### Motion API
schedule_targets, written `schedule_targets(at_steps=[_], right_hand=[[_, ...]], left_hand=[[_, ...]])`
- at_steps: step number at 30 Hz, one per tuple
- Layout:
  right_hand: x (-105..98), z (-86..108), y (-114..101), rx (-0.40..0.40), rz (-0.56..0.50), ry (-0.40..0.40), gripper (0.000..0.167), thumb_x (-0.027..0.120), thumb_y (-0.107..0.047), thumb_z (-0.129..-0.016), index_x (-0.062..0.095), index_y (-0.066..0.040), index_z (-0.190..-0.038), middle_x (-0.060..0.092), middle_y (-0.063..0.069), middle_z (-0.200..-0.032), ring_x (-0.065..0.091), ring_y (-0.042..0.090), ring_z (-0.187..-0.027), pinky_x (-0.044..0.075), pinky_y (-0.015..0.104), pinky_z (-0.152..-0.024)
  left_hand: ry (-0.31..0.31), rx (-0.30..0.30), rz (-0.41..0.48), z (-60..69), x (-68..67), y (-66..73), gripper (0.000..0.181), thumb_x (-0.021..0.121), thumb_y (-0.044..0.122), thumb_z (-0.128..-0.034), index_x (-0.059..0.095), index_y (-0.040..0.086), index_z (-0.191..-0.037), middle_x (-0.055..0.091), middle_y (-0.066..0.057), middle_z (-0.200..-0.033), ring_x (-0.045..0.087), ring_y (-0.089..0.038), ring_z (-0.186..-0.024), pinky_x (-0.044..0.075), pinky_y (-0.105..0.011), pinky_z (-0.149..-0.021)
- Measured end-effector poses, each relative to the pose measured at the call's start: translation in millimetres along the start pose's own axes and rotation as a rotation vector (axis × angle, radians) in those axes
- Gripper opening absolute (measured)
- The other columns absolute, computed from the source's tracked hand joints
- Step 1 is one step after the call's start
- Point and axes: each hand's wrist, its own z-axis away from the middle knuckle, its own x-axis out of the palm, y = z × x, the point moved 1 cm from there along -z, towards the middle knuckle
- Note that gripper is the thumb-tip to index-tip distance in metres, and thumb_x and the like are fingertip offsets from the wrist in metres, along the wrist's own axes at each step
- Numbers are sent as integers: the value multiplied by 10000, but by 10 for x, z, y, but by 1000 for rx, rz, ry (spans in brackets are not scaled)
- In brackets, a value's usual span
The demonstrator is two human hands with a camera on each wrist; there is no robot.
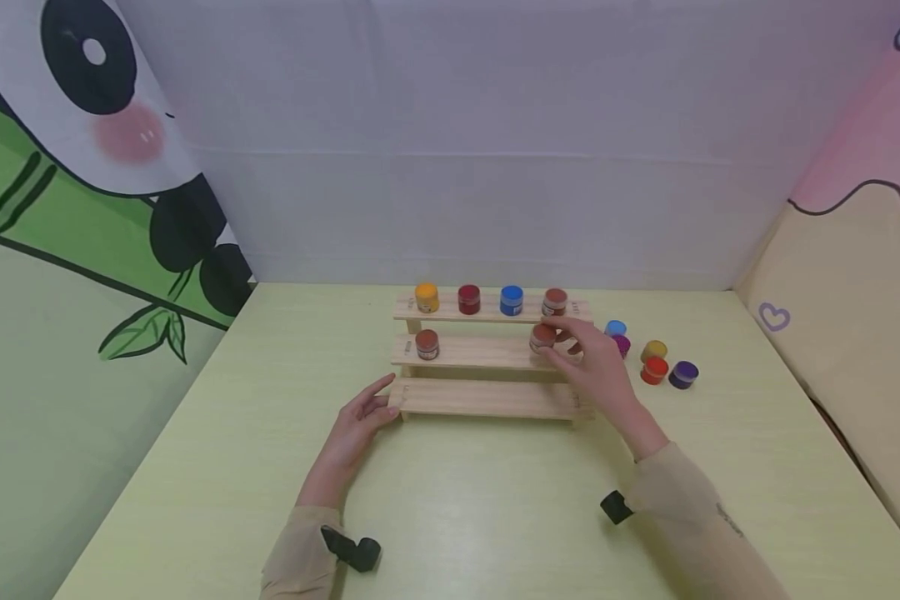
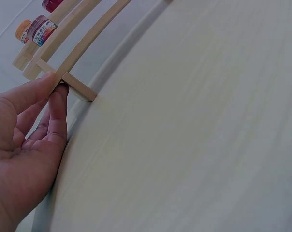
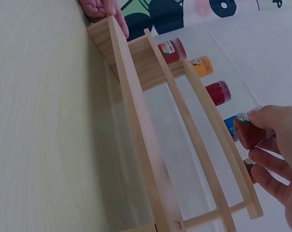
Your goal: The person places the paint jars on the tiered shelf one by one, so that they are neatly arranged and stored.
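Note:
A three-tier wooden rack (image 1: 487, 398) stands on the table. The left hand (image 1: 356, 429) pinches the left end of its lowest shelf between thumb and fingers, closer in the left wrist view (image 2: 32, 140). Between thumb and fingers, the right hand (image 1: 596, 367) holds a brown jar (image 1: 542, 337) at the right part of the middle shelf; in the right wrist view the jar (image 3: 248, 131) is tilted. Whether it touches the shelf I cannot tell. Another brown jar (image 1: 427, 344) stands at that shelf's left end. Yellow (image 1: 427, 297), dark red (image 1: 468, 299), blue (image 1: 512, 300) and brown (image 1: 554, 302) jars line the top shelf.
Right of the rack, several loose jars are grouped on the table (image 1: 465, 517): light blue (image 1: 615, 328), magenta (image 1: 622, 344), yellow (image 1: 654, 350), red (image 1: 654, 370) and purple (image 1: 683, 375). A pale cloth wall (image 1: 480, 208) rises behind the table.

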Motion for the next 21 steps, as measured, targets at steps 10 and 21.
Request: schedule_targets(at_steps=[10,21], right_hand=[[168,-130,-132,-27,-37,-13,428,767,-167,-864,644,-95,-1268,720,63,-1070,646,202,-935,571,354,-729],[317,-257,-273,-94,-92,-35,427,779,-153,-850,652,-60,-1248,726,77,-1069,662,201,-927,574,358,-708]], left_hand=[[-2,1,3,-18,1,-6,572,638,160,-960,438,245,-1489,612,-147,-1295,624,-64,-1055,471,-200,-926],[2,0,6,-31,2,-22,568,642,154,-957,448,245,-1482,628,-103,-1245,620,-75,-1050,473,-205,-920]])
